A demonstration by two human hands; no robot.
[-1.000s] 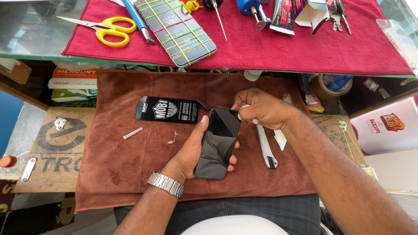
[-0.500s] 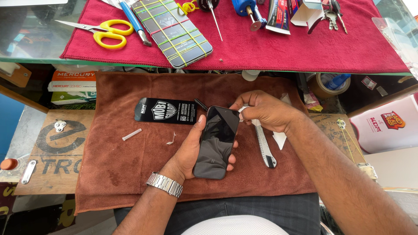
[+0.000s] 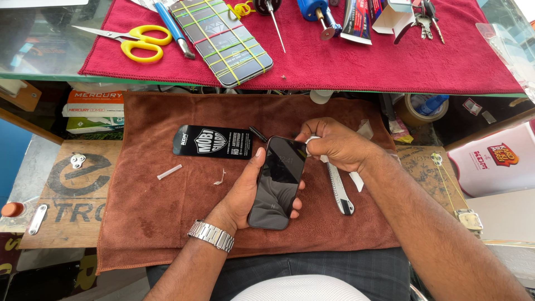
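While left hand (image 3: 245, 195) cradles phone (image 3: 277, 183), box cutter (image 3: 337, 187) beside

Single head-worn view, looking steeply down from close above the lap. Frame covers the brown towel (image 3: 167, 223) below and the red cloth (image 3: 390, 61) at the far edge.

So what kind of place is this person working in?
Most likely a phone repair bench. The left hand holds a dark glass-fronted smartphone over a brown cloth mat; another phone bound with rubber bands and yellow-handled scissors lie nearby.
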